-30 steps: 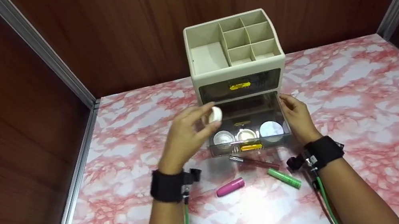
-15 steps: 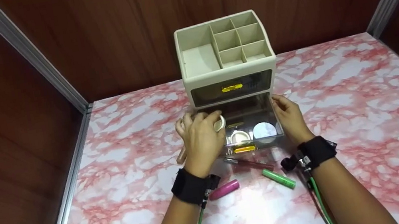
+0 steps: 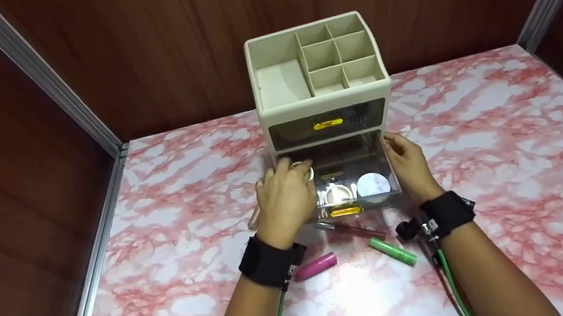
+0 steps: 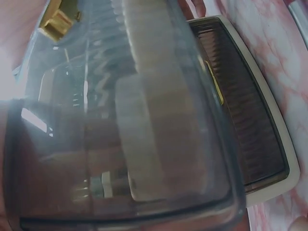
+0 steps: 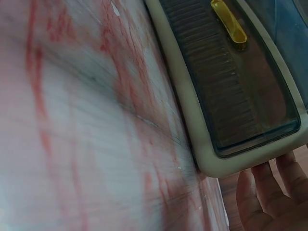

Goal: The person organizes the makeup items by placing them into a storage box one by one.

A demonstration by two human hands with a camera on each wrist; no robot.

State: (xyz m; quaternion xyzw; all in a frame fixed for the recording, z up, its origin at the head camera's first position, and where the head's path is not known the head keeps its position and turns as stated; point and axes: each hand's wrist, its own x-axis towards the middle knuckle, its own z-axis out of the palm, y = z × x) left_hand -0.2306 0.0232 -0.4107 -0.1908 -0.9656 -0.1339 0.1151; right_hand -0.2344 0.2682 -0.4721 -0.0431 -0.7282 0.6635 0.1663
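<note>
- Cream plastic organizer (image 3: 328, 97) placed at the back of a red-and-white marbled tabletop (image 3: 497, 150), near a wood panel (image 3: 171, 45); divided compartments seen on top.
- Clear lower drawer (image 3: 380, 202) pulled out; upper drawer (image 3: 294, 132) seated in the body. Yellow handle seen on each.
- Left hand (image 3: 283, 197) placed over the drawer's left part, back turned up, fingers bent. White round container (image 3: 310, 172) pinched at the index finger, mostly covered; thumb hidden. Container located at the drawer's left side, whether resting on its floor cannot be told.
- Right hand (image 3: 412, 167) placed at the right side of drawer and organizer, fingers partly bent; fingertips seen against the cream frame in the right wrist view. Whether anything is gripped cannot be told.
- Cream round case (image 3: 338, 193) and white round disc (image 3: 373, 184) contained in the drawer, side by side near its front.
- Dark tube (image 3: 356, 230) laid just in front of the drawer; pink tube (image 3: 316, 266) and green tube (image 3: 392, 251) laid nearer the viewer, well apart.
- Black straps (image 3: 448, 214) worn on both wrists, green cables (image 3: 453, 284) attached.
- Left wrist view mostly filled by the clear drawer, contents blurred.
</note>
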